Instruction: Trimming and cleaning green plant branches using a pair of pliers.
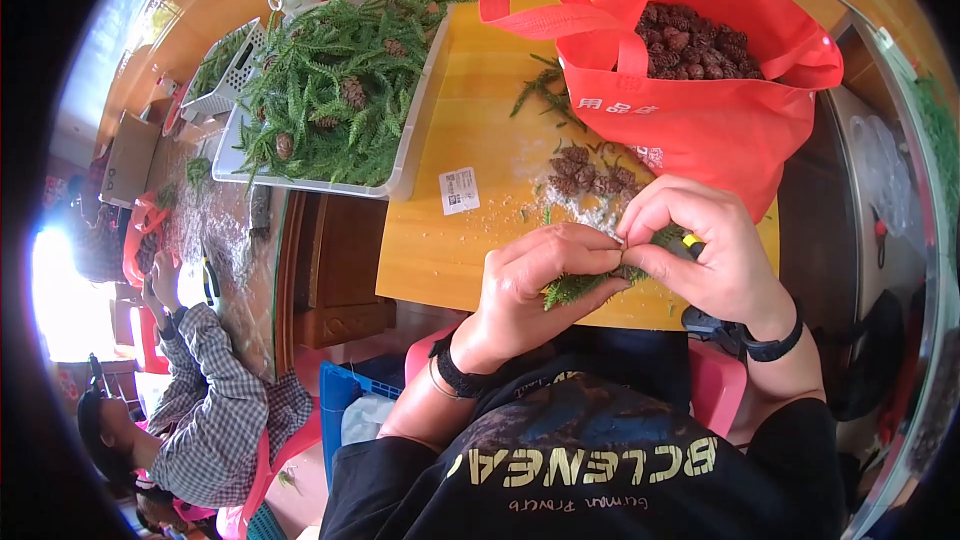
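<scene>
My left hand (553, 268) is closed round a green artificial pine sprig (570, 289), whose needles stick out below the fingers. Thumb and forefinger of my right hand (708, 252) pinch together against the left fingertips; what lies between them is too small to make out. More green needles (665, 235) show behind the right fingers. A yellow and black piece, perhaps a tool handle (692, 244), appears within the curve of the right hand; whether it is held I cannot tell. Just beyond the hands, several brown pine cones (580, 172) lie beside white crumbs (597, 212) on the yellow table (430, 265).
At the back left, a white tub (405, 165) is heaped with pine sprigs and cones. A red bag (690, 130) full of cones stands back right. A white label (459, 191) lies on the table. Farther left, a person in a checked shirt (215, 410) works at another table.
</scene>
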`<state>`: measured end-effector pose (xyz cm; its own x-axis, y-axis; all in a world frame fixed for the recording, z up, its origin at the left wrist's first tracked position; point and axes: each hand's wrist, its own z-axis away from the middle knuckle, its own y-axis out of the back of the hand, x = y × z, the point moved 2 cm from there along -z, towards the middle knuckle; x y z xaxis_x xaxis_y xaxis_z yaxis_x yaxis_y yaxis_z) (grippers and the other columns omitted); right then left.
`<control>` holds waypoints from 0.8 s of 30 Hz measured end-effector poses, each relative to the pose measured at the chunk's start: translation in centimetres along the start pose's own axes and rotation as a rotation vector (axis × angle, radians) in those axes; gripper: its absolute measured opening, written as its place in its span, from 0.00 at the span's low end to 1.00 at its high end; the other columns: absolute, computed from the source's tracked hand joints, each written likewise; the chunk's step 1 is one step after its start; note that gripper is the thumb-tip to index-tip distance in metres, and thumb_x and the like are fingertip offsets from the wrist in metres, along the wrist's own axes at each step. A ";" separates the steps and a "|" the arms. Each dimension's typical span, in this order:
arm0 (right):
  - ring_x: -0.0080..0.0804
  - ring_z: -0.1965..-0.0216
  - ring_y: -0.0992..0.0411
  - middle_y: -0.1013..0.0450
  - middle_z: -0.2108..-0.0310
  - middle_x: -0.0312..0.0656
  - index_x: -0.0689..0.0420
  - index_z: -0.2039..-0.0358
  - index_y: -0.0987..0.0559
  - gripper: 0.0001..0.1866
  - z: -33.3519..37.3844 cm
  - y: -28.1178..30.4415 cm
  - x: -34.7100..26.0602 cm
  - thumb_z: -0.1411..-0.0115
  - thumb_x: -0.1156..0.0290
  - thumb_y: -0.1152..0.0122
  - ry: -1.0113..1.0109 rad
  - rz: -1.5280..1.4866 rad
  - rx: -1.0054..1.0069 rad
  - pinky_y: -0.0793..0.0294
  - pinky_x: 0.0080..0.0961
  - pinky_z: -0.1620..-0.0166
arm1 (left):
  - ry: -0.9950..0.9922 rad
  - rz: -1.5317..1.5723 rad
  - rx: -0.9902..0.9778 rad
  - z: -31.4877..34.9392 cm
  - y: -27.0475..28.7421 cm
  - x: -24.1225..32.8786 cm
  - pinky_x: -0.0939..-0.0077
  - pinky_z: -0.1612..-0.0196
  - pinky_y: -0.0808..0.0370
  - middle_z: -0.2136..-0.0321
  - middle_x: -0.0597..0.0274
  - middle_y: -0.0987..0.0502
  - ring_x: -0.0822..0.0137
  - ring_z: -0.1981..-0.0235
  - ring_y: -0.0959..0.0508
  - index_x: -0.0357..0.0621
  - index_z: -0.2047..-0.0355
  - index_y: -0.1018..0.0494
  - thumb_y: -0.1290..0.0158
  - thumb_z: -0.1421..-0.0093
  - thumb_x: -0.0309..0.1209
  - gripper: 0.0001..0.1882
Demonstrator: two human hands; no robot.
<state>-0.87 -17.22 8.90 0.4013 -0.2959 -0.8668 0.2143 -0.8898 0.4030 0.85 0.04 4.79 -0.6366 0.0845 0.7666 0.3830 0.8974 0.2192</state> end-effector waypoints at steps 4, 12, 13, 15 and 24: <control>0.30 0.69 0.29 0.29 0.71 0.42 0.61 0.75 0.28 0.08 0.1 -0.6 0.1 0.55 0.82 0.36 0.124 0.122 0.104 0.31 0.23 0.64 | 0.012 -0.027 0.018 0.0 0.1 -0.1 0.75 0.65 0.24 0.70 0.54 0.22 0.64 0.68 0.20 0.39 0.73 0.29 0.35 0.60 0.18 0.15; 0.29 0.70 0.28 0.28 0.74 0.40 0.60 0.76 0.25 0.09 0.0 0.1 0.9 0.57 0.83 0.34 0.140 -0.075 0.047 0.31 0.21 0.66 | 0.225 0.188 -0.020 0.3 0.1 -0.3 0.73 0.63 0.25 0.69 0.51 0.22 0.65 0.66 0.22 0.37 0.73 0.29 0.35 0.59 0.17 0.15; 0.29 0.70 0.28 0.27 0.74 0.40 0.60 0.76 0.24 0.08 0.0 0.1 0.9 0.57 0.83 0.35 0.160 -0.095 0.030 0.30 0.21 0.66 | 0.226 0.187 -0.020 0.2 0.1 -0.3 0.73 0.63 0.25 0.69 0.51 0.22 0.65 0.66 0.22 0.37 0.73 0.29 0.35 0.59 0.17 0.15; 0.29 0.71 0.27 0.27 0.74 0.40 0.60 0.75 0.23 0.08 0.1 0.2 0.7 0.56 0.84 0.35 0.149 -0.074 0.037 0.30 0.21 0.67 | 0.233 0.183 -0.021 0.2 0.2 -0.2 0.74 0.62 0.25 0.68 0.51 0.22 0.65 0.66 0.22 0.37 0.72 0.29 0.35 0.59 0.17 0.15; 0.31 0.71 0.26 0.27 0.73 0.41 0.60 0.71 0.20 0.09 0.4 0.6 0.1 0.54 0.84 0.37 0.211 0.132 0.064 0.28 0.22 0.70 | 0.077 -0.088 -0.006 -0.5 0.3 0.6 0.75 0.65 0.24 0.71 0.51 0.21 0.64 0.68 0.20 0.38 0.73 0.28 0.35 0.60 0.18 0.15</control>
<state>-1.09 -17.96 8.92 0.6003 -0.3384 -0.7247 0.0934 -0.8702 0.4838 0.90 0.09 5.63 -0.6145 -0.0283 0.7884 0.3319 0.8973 0.2909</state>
